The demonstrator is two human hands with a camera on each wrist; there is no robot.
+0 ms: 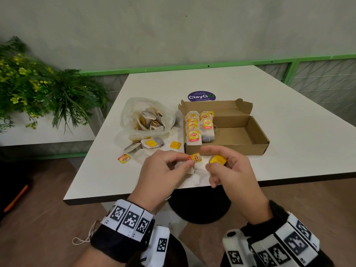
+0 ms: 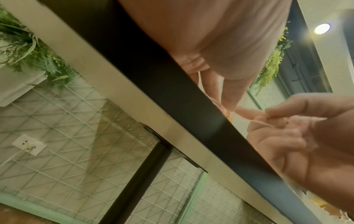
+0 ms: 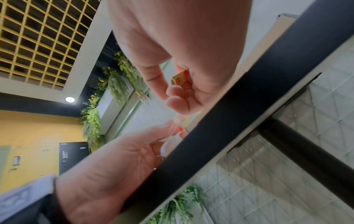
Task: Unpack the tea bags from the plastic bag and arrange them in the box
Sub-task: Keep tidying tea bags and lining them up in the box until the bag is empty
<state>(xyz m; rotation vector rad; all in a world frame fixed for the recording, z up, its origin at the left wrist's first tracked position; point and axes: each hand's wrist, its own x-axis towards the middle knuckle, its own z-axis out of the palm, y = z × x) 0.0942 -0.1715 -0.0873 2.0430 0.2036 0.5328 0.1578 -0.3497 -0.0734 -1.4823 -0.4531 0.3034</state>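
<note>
On the white table (image 1: 250,83), the cardboard box (image 1: 238,135) sits beyond your hands. Your left hand (image 1: 163,170) pinches a tea bag tag (image 1: 196,158); your right hand (image 1: 229,168) pinches another tag (image 1: 217,159). Separate the strings gently to avoid tearing.

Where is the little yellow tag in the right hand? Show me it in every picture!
Head view: the small yellow paper tag sits low in the middle, pinched by the right hand, in front of the brown cardboard box.
Left wrist view: not clearly visible.
Right wrist view: upper middle, between the fingers.
Shared landmark: the white table's dark edge.
</note>
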